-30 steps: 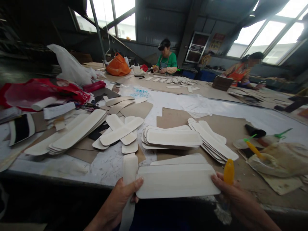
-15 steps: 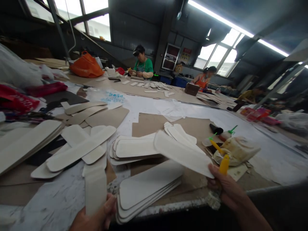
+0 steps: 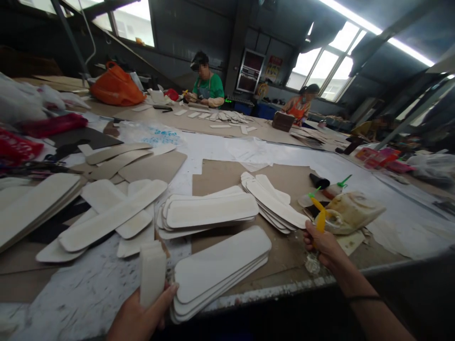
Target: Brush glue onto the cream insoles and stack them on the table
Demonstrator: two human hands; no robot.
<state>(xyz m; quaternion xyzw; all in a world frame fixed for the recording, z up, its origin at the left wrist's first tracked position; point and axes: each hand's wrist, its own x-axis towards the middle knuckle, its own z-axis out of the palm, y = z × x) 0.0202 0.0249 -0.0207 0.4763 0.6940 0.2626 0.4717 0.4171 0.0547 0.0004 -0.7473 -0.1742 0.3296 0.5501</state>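
My left hand (image 3: 142, 308) is closed round a pale, curved strip (image 3: 152, 272) that stands up from the grip. Its thumb lies against the near-left corner of a stack of long white rounded pieces (image 3: 222, 267) at the table edge. My right hand (image 3: 325, 244) is closed on a brush with a yellow handle (image 3: 320, 220), its pale, clotted head hanging below the fingers. Those fingertips are at the near end of the top piece on a fanned pile (image 3: 275, 199); whether they still pinch it, I cannot tell. Another white stack (image 3: 211, 210) lies between.
Crossed white pieces (image 3: 113, 215) and a further pile (image 3: 39, 203) lie left. A glue-smeared container (image 3: 350, 210), a green-tipped bottle (image 3: 336, 187) and a black cone (image 3: 319, 181) stand right. Co-workers (image 3: 209, 87) sit across the table; an orange bag (image 3: 116, 85) is at the back left.
My right hand has carried a white piece from the near stack across to the fanned pile on the right, where it now lies. The view has turned right. My left hand keeps its strip.
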